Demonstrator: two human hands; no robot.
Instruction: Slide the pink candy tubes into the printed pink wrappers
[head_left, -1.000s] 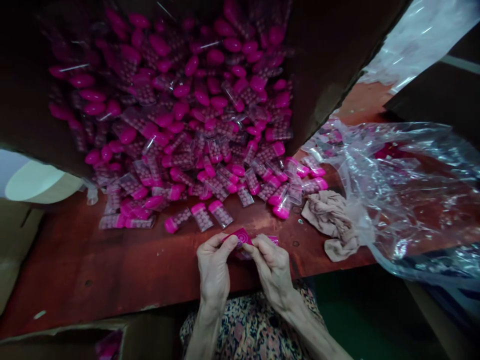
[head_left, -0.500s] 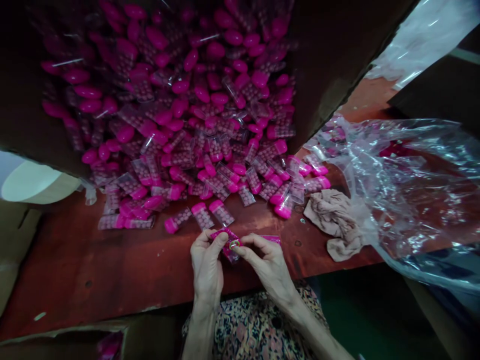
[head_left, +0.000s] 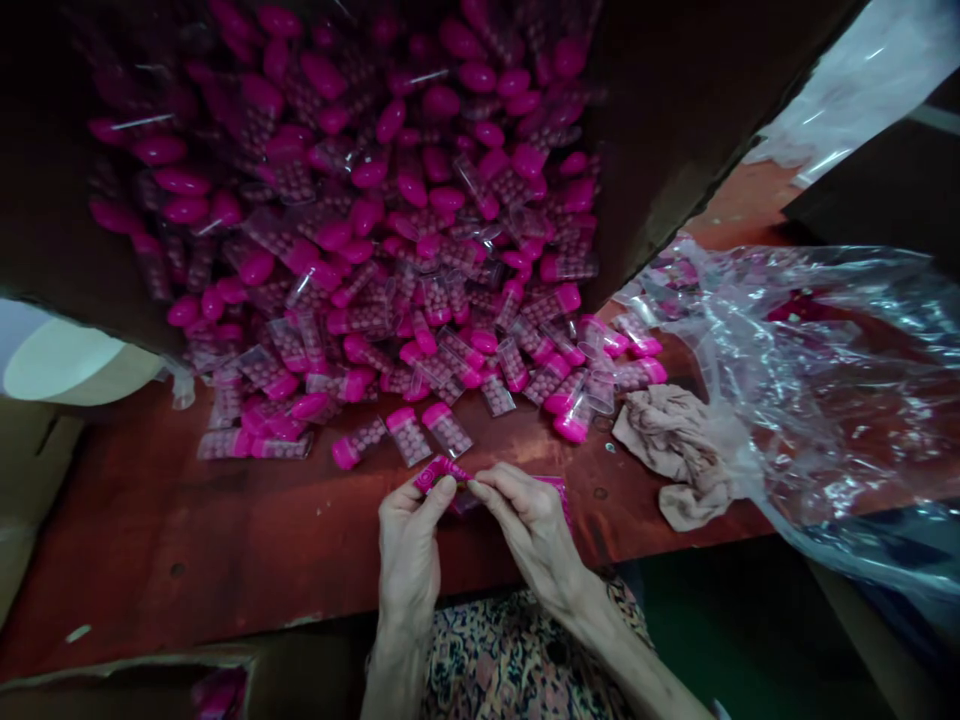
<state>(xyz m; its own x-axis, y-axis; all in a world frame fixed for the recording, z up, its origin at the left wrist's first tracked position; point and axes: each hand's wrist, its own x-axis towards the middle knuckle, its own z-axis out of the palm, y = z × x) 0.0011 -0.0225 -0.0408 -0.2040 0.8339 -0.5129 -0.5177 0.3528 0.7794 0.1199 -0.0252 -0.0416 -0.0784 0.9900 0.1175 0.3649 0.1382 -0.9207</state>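
A small pink printed packet (head_left: 439, 468) is pinched between the thumb and fingers of my left hand (head_left: 412, 545). My right hand (head_left: 529, 530) pinches the right end of it, thumb and forefinger pressed together; the fingers partly cover what is there. Beneath the hands, a clear and pink piece shows only in part. Another pink printed piece (head_left: 556, 490) lies on the table behind my right hand. Just beyond the fingers are three clear containers with pink caps, filled with small beads: a left one (head_left: 358, 442), a middle one (head_left: 409, 437) and a right one (head_left: 448, 430).
A large pile of similar pink-capped containers (head_left: 442, 250) spills from a tipped cardboard box (head_left: 690, 110) onto the reddish table (head_left: 225, 540). To the right lie a crumpled cloth (head_left: 667, 440) and a clear plastic bag (head_left: 847, 350). A pale bowl (head_left: 82, 365) stands left.
The pink packet has tilted in my fingers, and the round yellowish spot on it is now mostly hidden. My right fingers have closed in on its edge. The view has shifted slightly.
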